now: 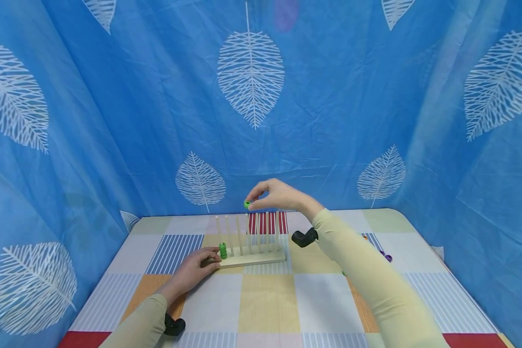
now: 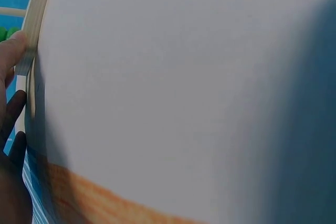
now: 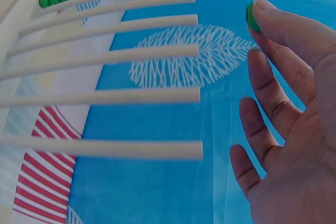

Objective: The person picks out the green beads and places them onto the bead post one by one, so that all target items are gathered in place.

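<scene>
Between thumb and index finger, my right hand (image 1: 278, 194) pinches a green bead (image 3: 253, 17) above the pegs of a wooden peg rack (image 1: 252, 259). The bead's hole shows in the head view, and the other fingers of this hand are spread apart. My left hand (image 1: 194, 267) holds the left end of the rack's base, with thumb and fingers about the corner. Close to those fingers, a stack of green beads (image 1: 223, 251) sits low on the leftmost peg. The other upright pegs (image 3: 131, 98) bear no beads. In the left wrist view only part of the left hand (image 2: 11, 103) shows.
A patchwork-patterned cloth (image 1: 267, 299) covers the table. At the right lie a purple bead (image 1: 388, 258) and other small coloured pieces, partly hidden by the right sleeve (image 1: 365, 280). Blue leaf-print curtains (image 1: 156, 96) stand behind and on both sides.
</scene>
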### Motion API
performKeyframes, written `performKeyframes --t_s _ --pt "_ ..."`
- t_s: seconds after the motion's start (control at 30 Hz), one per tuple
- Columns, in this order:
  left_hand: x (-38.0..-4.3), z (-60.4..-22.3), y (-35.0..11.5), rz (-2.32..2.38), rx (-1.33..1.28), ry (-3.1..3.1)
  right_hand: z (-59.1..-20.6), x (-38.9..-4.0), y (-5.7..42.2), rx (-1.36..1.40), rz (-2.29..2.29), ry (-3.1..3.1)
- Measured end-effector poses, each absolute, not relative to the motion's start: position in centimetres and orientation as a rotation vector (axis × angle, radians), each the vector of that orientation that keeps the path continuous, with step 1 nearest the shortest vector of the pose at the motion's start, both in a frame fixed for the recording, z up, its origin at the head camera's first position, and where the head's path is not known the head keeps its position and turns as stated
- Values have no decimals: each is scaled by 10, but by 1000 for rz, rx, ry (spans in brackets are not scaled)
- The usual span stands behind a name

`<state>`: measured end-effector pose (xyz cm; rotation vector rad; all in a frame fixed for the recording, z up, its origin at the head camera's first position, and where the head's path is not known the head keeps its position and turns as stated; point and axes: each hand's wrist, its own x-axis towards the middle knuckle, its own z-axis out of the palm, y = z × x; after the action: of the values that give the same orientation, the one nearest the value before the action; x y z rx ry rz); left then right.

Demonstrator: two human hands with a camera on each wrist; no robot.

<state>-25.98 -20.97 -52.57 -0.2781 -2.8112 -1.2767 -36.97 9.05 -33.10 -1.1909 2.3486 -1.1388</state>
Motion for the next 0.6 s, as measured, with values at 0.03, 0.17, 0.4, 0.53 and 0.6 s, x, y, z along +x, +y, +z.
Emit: performKeyframes --t_s 0.03,0.17,0.4,0.53,0.6 --pt "-260 -526 -210 -1282 -278 -2810 -331 -370 88 -1196 -1139 2343" --pt "-260 -526 -210 -1285 -278 -2807 -332 -370 78 -1220 -1141 2321" --pt "-260 -527 -211 -1262 -273 -2811 -334 -372 61 -1269 -1114 2282" --pt "-261 -528 -211 -1255 -266 -2815 -334 -374 53 -1277 -1086 2266" --pt "-262 -528 -211 -1256 -267 -2816 -334 -375 49 -1280 -1072 2259"
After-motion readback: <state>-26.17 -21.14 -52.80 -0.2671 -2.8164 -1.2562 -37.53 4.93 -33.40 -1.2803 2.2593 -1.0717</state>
